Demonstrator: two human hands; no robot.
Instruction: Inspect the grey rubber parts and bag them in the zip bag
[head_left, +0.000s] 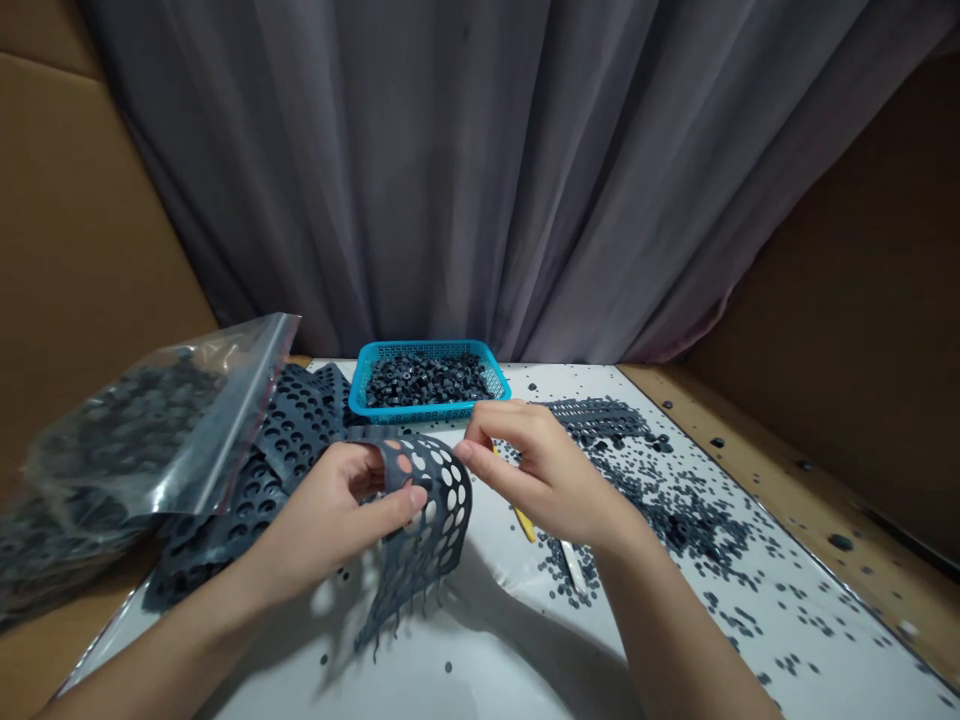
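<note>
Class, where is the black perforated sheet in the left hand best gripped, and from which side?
The black perforated sheet is best pinched along its upper edge from above, as the left hand does: it droops, and its lower strips look thin.

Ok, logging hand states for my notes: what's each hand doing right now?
Left hand: closed, gripping the perforated black sheet between thumb and fingers.
Right hand: fingers pinched together beside the sheet; cannot tell if holding anything.

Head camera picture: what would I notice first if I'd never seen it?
First, the dark sheet full of round holes, hanging from the left hand in the middle. Behind it sits a bright blue basket of small dark pieces, and dark bits lie scattered across the white table on the right.
</note>
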